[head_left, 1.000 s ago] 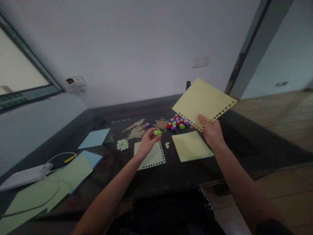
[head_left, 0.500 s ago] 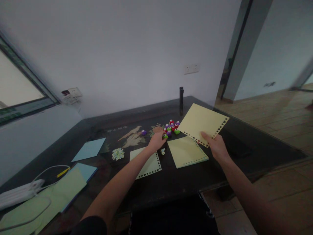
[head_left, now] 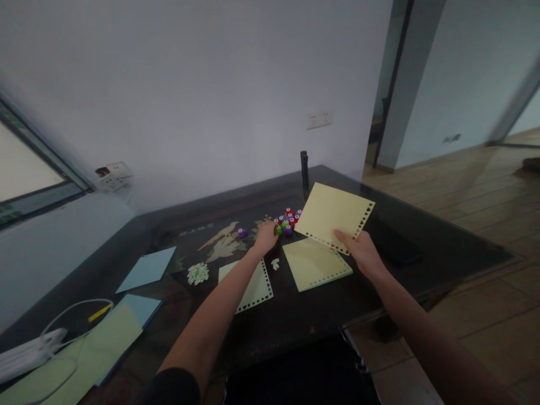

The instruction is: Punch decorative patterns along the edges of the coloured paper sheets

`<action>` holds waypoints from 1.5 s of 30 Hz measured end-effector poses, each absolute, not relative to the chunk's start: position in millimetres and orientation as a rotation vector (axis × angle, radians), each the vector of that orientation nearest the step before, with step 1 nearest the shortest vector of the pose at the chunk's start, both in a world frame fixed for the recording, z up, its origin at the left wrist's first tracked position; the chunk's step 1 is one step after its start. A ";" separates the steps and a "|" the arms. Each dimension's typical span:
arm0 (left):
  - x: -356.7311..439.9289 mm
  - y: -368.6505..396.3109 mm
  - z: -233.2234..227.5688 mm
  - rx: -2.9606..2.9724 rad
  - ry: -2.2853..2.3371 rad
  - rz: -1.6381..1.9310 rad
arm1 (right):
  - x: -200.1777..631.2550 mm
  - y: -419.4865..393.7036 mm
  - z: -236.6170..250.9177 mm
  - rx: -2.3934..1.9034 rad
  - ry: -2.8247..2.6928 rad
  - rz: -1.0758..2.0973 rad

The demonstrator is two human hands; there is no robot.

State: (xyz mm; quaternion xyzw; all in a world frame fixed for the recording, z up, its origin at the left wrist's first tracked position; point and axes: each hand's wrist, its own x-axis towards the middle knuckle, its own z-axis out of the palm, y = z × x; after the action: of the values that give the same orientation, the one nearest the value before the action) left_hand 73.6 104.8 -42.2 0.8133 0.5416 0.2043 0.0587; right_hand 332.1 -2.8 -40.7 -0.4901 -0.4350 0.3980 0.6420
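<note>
Nearest, a pale green sheet (head_left: 105, 343) and a white cable (head_left: 63, 315) lay at the table's (head_left: 442, 253) left corner. Farther in, two punched yellow sheets (head_left: 316, 263) lay flat between the forearms. The right hand (head_left: 363, 254) pinched a yellow punched sheet (head_left: 333, 215) by its perforated edge, lifted clear of the table. The left hand (head_left: 265, 238) curled at the cluster of small coloured punches (head_left: 287, 220), touching a green one; whether it gripped was unclear. Beyond stood a dark post (head_left: 304, 167).
</note>
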 end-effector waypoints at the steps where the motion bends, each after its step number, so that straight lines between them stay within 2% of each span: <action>1: 72.3 104.5 -42.3 2.450 1.628 0.642 | 332.2 -3.6 -39.9 -1.113 -0.992 0.911; 10: 61.5 51.9 -25.8 2.002 1.479 1.175 | 325.0 -13.4 -29.2 -1.107 -1.068 1.084; 16: 71.0 0.4 -17.4 1.705 1.233 1.013 | 319.4 -17.8 -27.7 -1.116 -1.249 1.280; 22: 79.5 -10.8 -27.2 1.613 1.164 1.072 | 316.6 -18.5 -29.3 -1.153 -1.354 1.298; 28: 81.9 -11.0 -32.7 1.519 1.191 1.134 | 317.2 -13.2 -30.3 -1.180 -1.202 1.181; 32: 83.4 -15.2 -35.2 1.658 1.235 1.104 | 320.5 -9.5 -32.0 -1.239 -1.240 1.031; 36: 85.3 -24.1 -33.9 1.863 1.307 0.980 | 325.5 -10.9 -32.6 -1.311 -1.395 0.871; 45: 86.1 -29.5 -35.7 2.030 1.367 0.733 | 334.5 -13.5 -37.0 -1.458 -1.624 0.788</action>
State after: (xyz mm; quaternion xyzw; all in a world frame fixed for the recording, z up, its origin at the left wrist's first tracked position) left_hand 86.1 -29.5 -35.7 0.7607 0.5121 0.2746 0.2891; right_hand 334.5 -13.5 -37.0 -0.5761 -0.6418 0.3114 0.3990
